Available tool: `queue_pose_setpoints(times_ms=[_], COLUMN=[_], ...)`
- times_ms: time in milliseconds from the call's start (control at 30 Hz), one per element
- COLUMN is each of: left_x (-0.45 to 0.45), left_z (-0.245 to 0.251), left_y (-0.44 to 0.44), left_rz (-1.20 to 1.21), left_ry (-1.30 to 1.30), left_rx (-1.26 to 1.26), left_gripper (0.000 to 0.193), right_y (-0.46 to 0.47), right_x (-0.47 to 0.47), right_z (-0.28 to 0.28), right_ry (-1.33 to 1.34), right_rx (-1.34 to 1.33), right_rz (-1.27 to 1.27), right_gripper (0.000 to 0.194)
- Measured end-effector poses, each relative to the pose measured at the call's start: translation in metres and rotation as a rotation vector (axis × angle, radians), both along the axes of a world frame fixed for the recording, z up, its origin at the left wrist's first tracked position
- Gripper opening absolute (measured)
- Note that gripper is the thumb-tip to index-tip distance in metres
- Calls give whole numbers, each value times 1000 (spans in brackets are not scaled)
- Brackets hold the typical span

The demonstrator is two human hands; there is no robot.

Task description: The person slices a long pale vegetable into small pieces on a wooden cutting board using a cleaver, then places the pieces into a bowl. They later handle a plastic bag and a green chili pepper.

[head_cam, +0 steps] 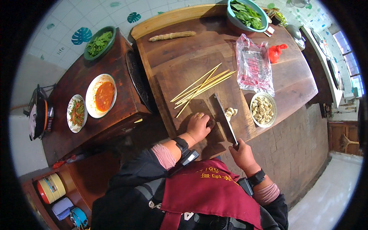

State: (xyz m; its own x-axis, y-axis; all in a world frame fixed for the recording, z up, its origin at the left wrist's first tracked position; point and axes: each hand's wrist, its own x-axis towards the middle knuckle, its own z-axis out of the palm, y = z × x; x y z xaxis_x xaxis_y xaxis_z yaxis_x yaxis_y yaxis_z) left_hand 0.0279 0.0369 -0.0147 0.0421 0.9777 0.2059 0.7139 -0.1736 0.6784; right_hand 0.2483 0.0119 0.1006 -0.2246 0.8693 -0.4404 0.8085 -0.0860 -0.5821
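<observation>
My right hand [243, 153] grips the handle of a broad knife [229, 123], seen nearly edge-on over a wooden cutting board [179, 79]. Left of the blade, my left hand [198, 126] is curled down on the board, its fingertips close to the knife. Whether anything lies beneath those fingers is hidden. Several pale cut slices [231, 112] rest just right of the blade. Beyond my left hand, several thin bamboo skewers [204, 88] lie loosely crossed. A round bowl [251, 115] of similar pale pieces stands at the board's right.
A clear plastic bag [254, 66] lies beside a knotted red bag [276, 54]. Behind stand a teal basin [230, 13] of leafy greens and a straw-coloured bundle [172, 36]. The left cabinet holds a sauce bowl [90, 99], a shredded-vegetable bowl [70, 120] and a green basin [87, 55].
</observation>
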Motion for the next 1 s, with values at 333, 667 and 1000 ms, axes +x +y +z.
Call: queue_pose_setpoints(times_ms=[333, 667, 1000], left_x=[-8, -7, -20], left_z=[-1, 4, -5], left_y=[-8, -5, -13], left_rz=[-7, 6, -1], left_ry=[-58, 8, -34], left_rx=[-133, -5, -54], left_gripper=[20, 20, 15], right_y=[-10, -5, -14], right_x=[-8, -20, -13], right_z=[12, -12, 0], right_ry=[103, -7, 121], right_rx=[-141, -84, -173], right_rz=[9, 11, -16], right_gripper=[31, 31, 32])
